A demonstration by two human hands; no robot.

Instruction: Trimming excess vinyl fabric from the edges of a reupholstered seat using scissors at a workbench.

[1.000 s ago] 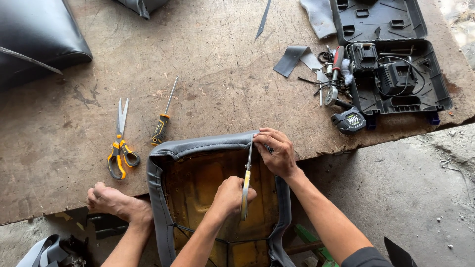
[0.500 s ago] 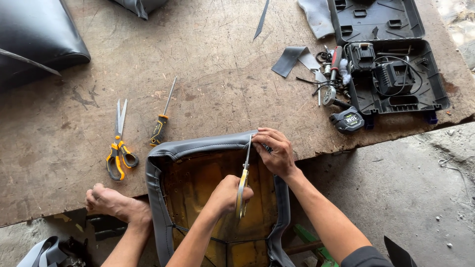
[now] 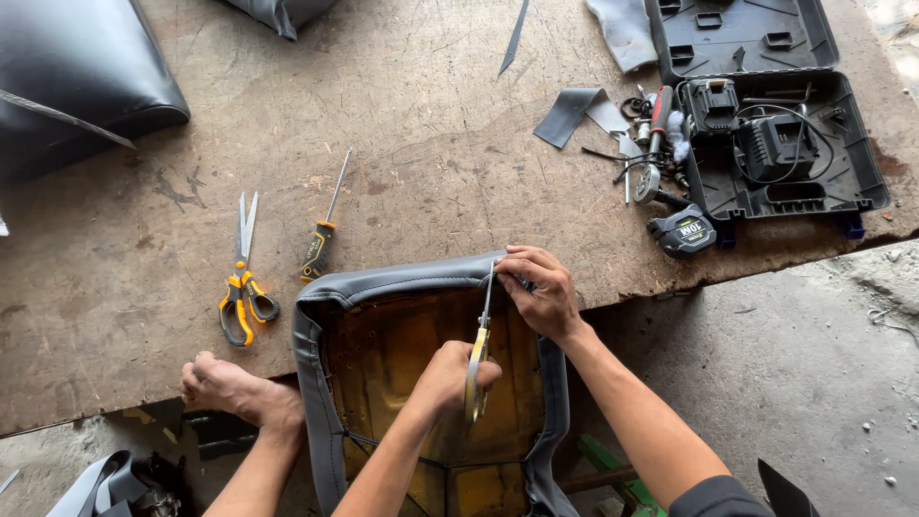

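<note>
left hand (image 3: 450, 375) clamped on yellow scissors (image 3: 477, 364), right hand (image 3: 544, 292) pinching the grey cover (image 3: 383, 284); the corner cut looks barely begun.

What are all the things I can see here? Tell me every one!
table: one, brown wood, fills the top of the view
seat cover: one, grey, over a yellowish seat base at the table's near edge
scissors: one pair, yellow and black handles, left on the table
screwdriver: one, yellow and black handle, right of the scissors
tool case: one, black, open, top right
tape measure: one, black, beside the case
cushion: one, black, top left
other hand: one, at the table's near edge, bottom left
left hand: holds a yellow-handled tool
right hand: pinches the cover's edge
</note>
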